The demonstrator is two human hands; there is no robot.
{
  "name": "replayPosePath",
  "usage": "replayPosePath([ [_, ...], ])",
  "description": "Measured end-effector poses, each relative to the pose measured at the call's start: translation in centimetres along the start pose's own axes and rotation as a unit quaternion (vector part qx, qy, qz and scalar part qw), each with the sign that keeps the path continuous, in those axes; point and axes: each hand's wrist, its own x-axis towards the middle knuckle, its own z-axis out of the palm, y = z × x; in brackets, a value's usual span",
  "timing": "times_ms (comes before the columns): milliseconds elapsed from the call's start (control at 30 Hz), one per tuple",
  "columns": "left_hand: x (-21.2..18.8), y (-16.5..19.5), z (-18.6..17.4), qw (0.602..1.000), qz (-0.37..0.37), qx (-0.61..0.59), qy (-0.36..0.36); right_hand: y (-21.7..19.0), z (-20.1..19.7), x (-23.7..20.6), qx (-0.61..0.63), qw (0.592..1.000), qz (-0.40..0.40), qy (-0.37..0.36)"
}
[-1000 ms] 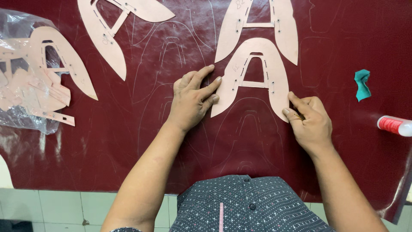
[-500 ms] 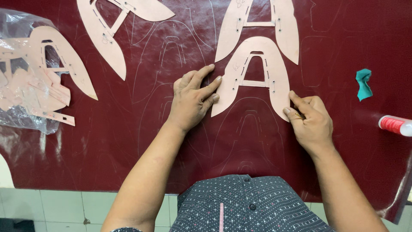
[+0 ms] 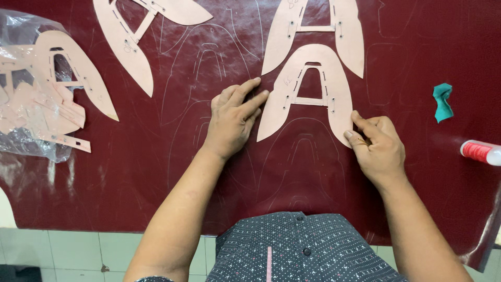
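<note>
Template (image 3: pixel 308 78) between both hands (fingertips touching).

Leather sheet (image 3: pixel 130 172): deep maroon, glossy, marked all over with faint pale traced outlines; cardboard template (image 3: pixel 308 94) between the hands: pale peach-tan, with small dark slots along its inner edges; two further templates at the top edge (image 3: pixel 125 42) (image 3: pixel 344 31): the same peach-tan; bagged templates (image 3: pixel 47 104) at far left: peach-tan under clear, shiny plastic; cloth scrap (image 3: pixel 442 102): teal green; bottle (image 3: pixel 480 152) at right edge: red body, white end; shirt (image 3: pixel 292 250): dark grey, fine pale dotted pattern, dark buttons, one pink vertical stripe at centre; floor tiles (image 3: pixel 62 250): pale green-white, with darker grout lines.
</note>
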Motion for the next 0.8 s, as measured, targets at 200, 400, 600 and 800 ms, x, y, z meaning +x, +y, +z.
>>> replayPosePath([
  [200, -0.1, -1.0, -0.1, 0.992, -0.035, -0.111, 0.039, 0.0, 0.0, -0.1, 0.009, 1.0, 0.004, -0.001],
  [400, -0.2, 0.3, -0.8, 1.0, -0.002, -0.026, -0.011, -0.1, -0.1, -0.2, 0.008, 1.0, 0.004, -0.002],
  [600, 0.1, 0.7, -0.8, 1.0, -0.001, 0.009, -0.022, 0.0, 0.0, -0.1, 0.004, 1.0, 0.01, -0.01],
  [800, 0.0, 0.6, -0.7, 1.0, -0.005, 0.009, -0.023, -0.1, 0.0, -0.2, -0.001, 1.0, 0.005, -0.006],
])
